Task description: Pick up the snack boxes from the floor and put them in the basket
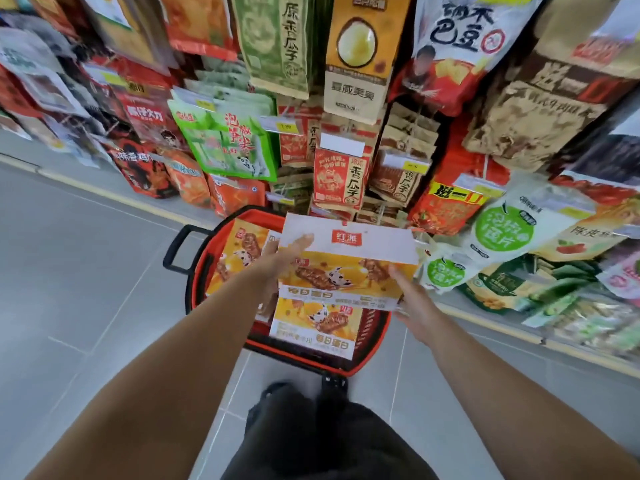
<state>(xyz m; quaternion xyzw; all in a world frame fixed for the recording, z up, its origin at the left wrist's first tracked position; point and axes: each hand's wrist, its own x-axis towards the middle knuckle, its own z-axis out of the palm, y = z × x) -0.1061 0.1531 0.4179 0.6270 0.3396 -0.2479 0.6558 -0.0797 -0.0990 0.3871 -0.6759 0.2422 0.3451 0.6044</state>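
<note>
A white and yellow snack box (349, 261) hangs over the red shopping basket (367, 362), held from both ends. My left hand (277, 268) grips its left side, thumb on the white top. My right hand (415, 306) holds the lower right corner. Inside the basket stand two more boxes of the same kind: one (235, 258) at the left, one (315, 327) at the near side below the held box. The basket sits on the grey tiled floor in front of the shelf.
Hanging snack bags fill the shelves behind and right of the basket, such as a green bag (228, 143) and a white-green bag (502, 230). The basket's black handle (180, 247) sticks out left. My dark trousers (325, 434) are below. Grey floor tiles (86, 271) spread left.
</note>
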